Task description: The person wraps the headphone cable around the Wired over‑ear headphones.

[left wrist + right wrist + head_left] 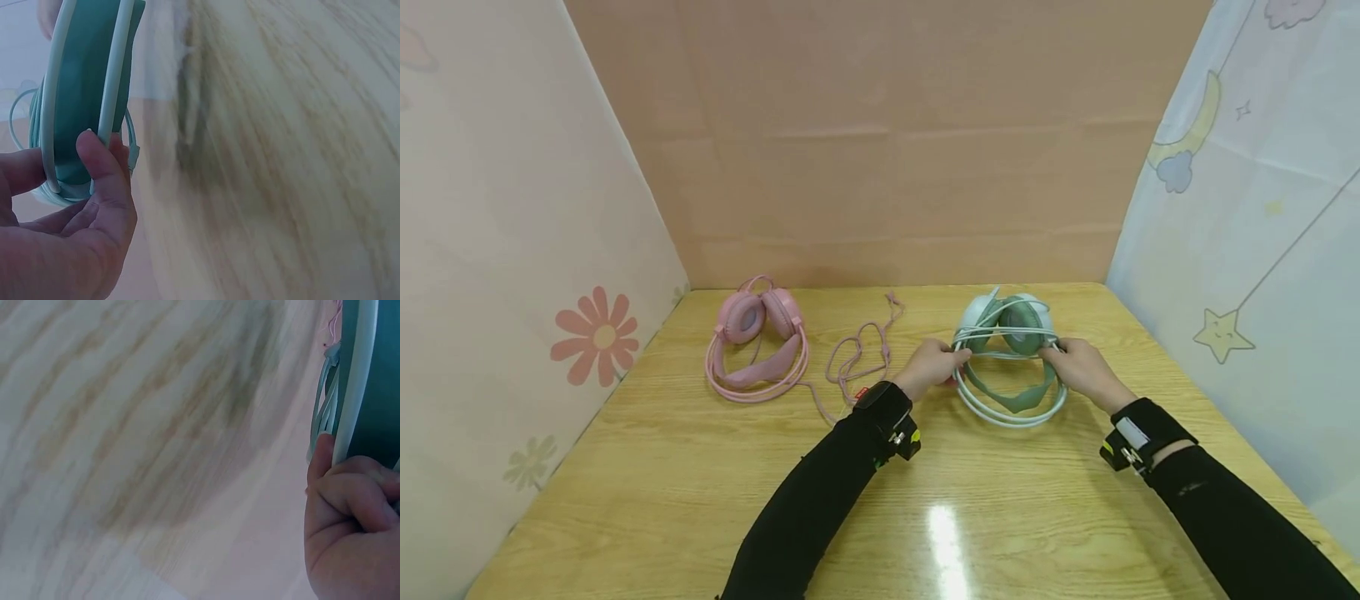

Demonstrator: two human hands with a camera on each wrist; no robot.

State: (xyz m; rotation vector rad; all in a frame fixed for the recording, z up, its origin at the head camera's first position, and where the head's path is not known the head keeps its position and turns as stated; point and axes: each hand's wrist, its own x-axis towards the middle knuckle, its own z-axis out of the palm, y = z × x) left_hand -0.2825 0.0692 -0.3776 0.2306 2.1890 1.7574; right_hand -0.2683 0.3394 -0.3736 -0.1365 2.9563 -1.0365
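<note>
A pair of green and white headphones [1017, 403] is held between both hands at the right half of the table, its ear cups toward the back. Its pale cable [1000, 332] runs in several loops across the frame below the cups. My left hand [931, 365] grips the left side of the headband; in the left wrist view the thumb and fingers [103, 165] close round the white band. On the opposite side my right hand [1084, 371] grips the band, and the right wrist view shows curled fingers [356, 494] against it. The far fingertips are partly hidden.
Pink headphones [758, 373] lie on the table's left part. Their pink cable [847, 367] winds over the wood between the two pairs. A brown back wall [880, 150] and patterned side walls [1262, 250] enclose the wooden table [662, 483].
</note>
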